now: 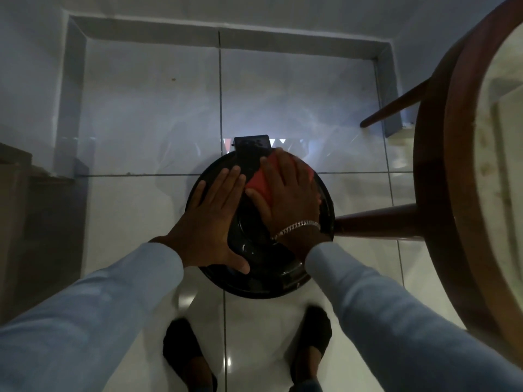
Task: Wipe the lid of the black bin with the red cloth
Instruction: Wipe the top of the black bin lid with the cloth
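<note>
A round black bin stands on the white floor tiles, its glossy lid [254, 244] facing up at me. My left hand [210, 219] lies flat on the lid's left half, fingers spread and holding nothing. My right hand [288, 193], with a silver bracelet at the wrist, presses the red cloth [259, 183] onto the lid's far right part. Most of the cloth is hidden under that palm. A black pedal or hinge piece [252, 148] sticks out at the bin's far side.
A round wooden table [433, 165] with slanted legs stands close on the right; one leg [376, 219] touches or nearly touches the bin. My two feet in dark shoes [184, 352] stand just below the bin. A dark cabinet [42, 222] is at the left.
</note>
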{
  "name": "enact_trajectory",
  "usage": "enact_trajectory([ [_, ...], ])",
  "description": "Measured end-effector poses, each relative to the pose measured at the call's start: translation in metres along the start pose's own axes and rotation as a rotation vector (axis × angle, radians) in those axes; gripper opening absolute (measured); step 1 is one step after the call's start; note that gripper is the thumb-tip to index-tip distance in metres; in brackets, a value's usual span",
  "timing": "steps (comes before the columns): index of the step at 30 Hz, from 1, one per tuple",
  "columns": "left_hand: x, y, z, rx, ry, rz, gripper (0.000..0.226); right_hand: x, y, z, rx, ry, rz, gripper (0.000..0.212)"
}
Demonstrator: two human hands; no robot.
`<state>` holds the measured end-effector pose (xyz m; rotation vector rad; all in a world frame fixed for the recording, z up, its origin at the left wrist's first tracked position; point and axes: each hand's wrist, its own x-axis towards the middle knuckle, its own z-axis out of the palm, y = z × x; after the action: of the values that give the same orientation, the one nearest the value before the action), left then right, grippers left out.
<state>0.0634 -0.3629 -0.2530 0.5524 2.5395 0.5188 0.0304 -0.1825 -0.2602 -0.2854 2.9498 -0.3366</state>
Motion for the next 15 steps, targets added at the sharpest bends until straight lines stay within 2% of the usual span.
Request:
enact_trajectory([
  [7, -0.001, 0.0, 0.0, 0.006, 0.012, -0.006, 0.149, -0.131, 0.011, 0.034, 0.141, 0.083, 0.023, 0.078],
  [11, -0.001, 0.0, 0.0, 0.003, 0.011, 0.0, 0.15, -0.143, 0.014, 0.037, 0.196, 0.082, 0.042, 0.079],
  [13, 0.0, -0.001, 0.001, 0.001, 0.017, 0.0, 0.15, -0.141, 0.011, 0.031, 0.308, 0.101, 0.191, 0.077],
  [15, 0.0, -0.001, 0.002, -0.006, 0.018, -0.002, 0.15, -0.148, -0.004, 0.025, 0.493, 0.146, 0.47, 0.076],
])
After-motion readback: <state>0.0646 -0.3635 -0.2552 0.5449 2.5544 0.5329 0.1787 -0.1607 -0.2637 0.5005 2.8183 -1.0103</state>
